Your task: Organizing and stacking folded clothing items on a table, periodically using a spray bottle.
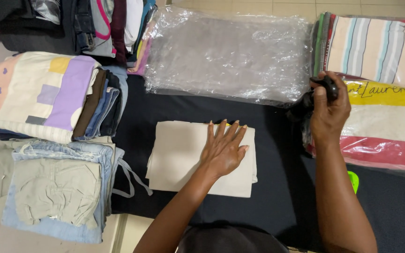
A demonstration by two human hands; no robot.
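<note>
Beige cloth, folded into a neat rectangle [183, 157], lies in the middle of the frame on a black sheet [277, 187] that covers the surface below. The left hand [223, 150] rests flat on the right part of this folded cloth, with the fingers [226, 133] spread wide and pointing to the top of the frame. The right hand [329, 112], at the right of the frame, has its fingers closed around a small black object [326, 84]; a dark fabric [301, 110] hangs just beside it, but I cannot tell exactly what the object is.

At the top centre lies a clear plastic bag [230, 54], flat and wrinkled. At the right is a stack of striped textiles [380, 49], the lower ones wrapped in plastic. At the upper left of the frame stands a pile of folded clothes with a pastel patchwork piece [38, 93] on top. In the lower left is a pile of light denim garments [57, 187]. A small bright green item [353, 180] shows near the right forearm.
</note>
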